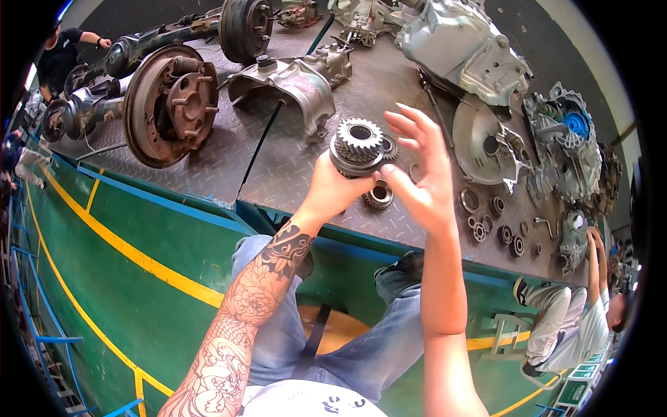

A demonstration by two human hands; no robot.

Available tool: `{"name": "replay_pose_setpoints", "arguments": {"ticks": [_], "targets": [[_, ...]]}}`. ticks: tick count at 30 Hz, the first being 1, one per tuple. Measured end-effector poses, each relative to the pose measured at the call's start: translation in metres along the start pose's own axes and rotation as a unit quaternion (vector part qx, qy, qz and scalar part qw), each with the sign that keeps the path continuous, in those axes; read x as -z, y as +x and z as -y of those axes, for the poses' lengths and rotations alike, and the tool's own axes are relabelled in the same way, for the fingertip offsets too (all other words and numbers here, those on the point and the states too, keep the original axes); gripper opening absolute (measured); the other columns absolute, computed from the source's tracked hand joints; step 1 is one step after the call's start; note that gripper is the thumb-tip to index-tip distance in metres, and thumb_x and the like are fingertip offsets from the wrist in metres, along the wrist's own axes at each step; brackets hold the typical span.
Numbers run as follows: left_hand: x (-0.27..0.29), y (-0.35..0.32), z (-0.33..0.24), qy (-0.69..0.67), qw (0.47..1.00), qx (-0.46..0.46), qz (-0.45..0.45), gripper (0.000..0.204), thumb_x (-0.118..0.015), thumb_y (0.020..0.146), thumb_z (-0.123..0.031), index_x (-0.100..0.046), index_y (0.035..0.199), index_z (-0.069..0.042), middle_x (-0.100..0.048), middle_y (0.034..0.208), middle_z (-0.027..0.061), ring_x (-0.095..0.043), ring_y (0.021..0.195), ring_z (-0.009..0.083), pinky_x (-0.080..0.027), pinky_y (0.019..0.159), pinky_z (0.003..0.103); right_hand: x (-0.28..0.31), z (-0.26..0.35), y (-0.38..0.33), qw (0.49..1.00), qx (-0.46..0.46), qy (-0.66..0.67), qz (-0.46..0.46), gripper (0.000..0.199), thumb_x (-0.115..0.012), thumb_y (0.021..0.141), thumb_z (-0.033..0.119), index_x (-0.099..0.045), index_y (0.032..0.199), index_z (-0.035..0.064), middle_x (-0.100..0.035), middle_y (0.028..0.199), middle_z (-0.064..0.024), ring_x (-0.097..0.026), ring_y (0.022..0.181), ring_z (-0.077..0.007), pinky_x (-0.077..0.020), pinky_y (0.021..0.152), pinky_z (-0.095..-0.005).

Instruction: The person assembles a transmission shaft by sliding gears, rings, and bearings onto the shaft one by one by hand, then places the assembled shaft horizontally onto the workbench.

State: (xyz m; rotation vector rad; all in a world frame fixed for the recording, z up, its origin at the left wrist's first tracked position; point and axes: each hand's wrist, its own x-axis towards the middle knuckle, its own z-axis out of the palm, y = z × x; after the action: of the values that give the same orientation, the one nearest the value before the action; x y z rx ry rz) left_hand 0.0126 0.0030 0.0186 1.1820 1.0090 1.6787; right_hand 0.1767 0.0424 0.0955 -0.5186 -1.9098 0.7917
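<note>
My left hand (332,186) is closed round a steel gear cluster (359,137), holding it upright above the near edge of the metal-topped bench. Its toothed gear is uppermost, with a smooth wider ring below. My right hand (425,179) is open just to the right, fingers raised and spread, thumb close to the ring. Whether that thumb touches the ring I cannot tell. Beneath the hands, a ring-shaped gear (379,196) lies on the bench, and another small gear (390,147) shows partly behind the held cluster.
Loose gears and bearing rings (497,206) lie to the right, below a round metal housing (479,139). A rusty brake drum assembly (174,108) stands at left, beside a cast bell housing (285,90). A large gearbox (462,45) is behind. A co-worker (577,333) sits at far right.
</note>
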Motion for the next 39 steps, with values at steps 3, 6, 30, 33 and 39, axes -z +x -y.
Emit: {"name": "replay_pose_setpoints", "arguments": {"ticks": [3, 6, 30, 33, 39], "targets": [[-0.003, -0.002, -0.001, -0.007, 1.0, -0.029, 0.009, 0.052, -0.086, 0.076, -0.005, -0.067, 0.124, -0.002, -0.075, 0.115, 0.0053, -0.068, 0.105, 0.0126, -0.056, 0.093, 0.033, -0.015, -0.009, -0.003, 0.988, -0.031, 0.14, 0.053, 0.084, -0.074, 0.081, 0.008, -0.04, 0.157, 0.0017, -0.06, 0.146, -0.0231, -0.056, 0.138, -0.0284, -0.041, 0.116, -0.0415], [-0.007, -0.006, -0.004, 0.025, 0.999, -0.023, 0.019, 0.057, -0.089, 0.074, -0.01, -0.067, 0.126, -0.003, -0.075, 0.115, 0.0056, -0.068, 0.106, 0.0129, -0.056, 0.093, 0.034, -0.016, -0.008, -0.004, 0.986, -0.051, 0.154, 0.038, 0.084, -0.077, 0.079, 0.008, -0.042, 0.154, 0.0011, -0.063, 0.14, -0.021, -0.06, 0.131, -0.026, -0.0432, 0.114, -0.0398], [-0.019, -0.008, -0.005, 0.071, 0.997, -0.027, -0.011, 0.054, -0.087, 0.071, -0.011, -0.068, 0.121, -0.002, -0.077, 0.108, 0.0085, -0.072, 0.1, 0.0151, -0.057, 0.09, 0.034, -0.006, -0.014, -0.009, 0.995, -0.02, 0.097, -0.006, 0.081, -0.085, 0.079, 0.007, -0.043, 0.147, 0.0056, -0.064, 0.135, -0.0186, -0.061, 0.125, -0.0234, -0.0468, 0.11, -0.0389], [-0.018, -0.008, -0.004, 0.075, 0.997, -0.025, -0.013, 0.053, -0.086, 0.071, -0.01, -0.068, 0.12, -0.002, -0.077, 0.108, 0.0084, -0.071, 0.099, 0.015, -0.057, 0.09, 0.034, -0.008, -0.004, -0.007, 0.96, -0.105, 0.259, -0.028, 0.083, -0.092, 0.075, 0.011, -0.045, 0.143, 0.0057, -0.066, 0.126, -0.0137, -0.062, 0.121, -0.022, -0.0454, 0.11, -0.0389], [-0.017, -0.007, -0.001, 0.075, 0.997, -0.027, -0.009, 0.053, -0.086, 0.071, -0.01, -0.068, 0.12, -0.002, -0.077, 0.108, 0.0085, -0.071, 0.099, 0.0149, -0.057, 0.09, 0.034, -0.009, -0.005, -0.005, 0.94, -0.127, 0.316, -0.037, 0.083, -0.093, 0.074, 0.01, -0.045, 0.142, 0.0058, -0.066, 0.127, -0.0131, -0.062, 0.12, -0.0216, -0.0459, 0.109, -0.0395]]}}
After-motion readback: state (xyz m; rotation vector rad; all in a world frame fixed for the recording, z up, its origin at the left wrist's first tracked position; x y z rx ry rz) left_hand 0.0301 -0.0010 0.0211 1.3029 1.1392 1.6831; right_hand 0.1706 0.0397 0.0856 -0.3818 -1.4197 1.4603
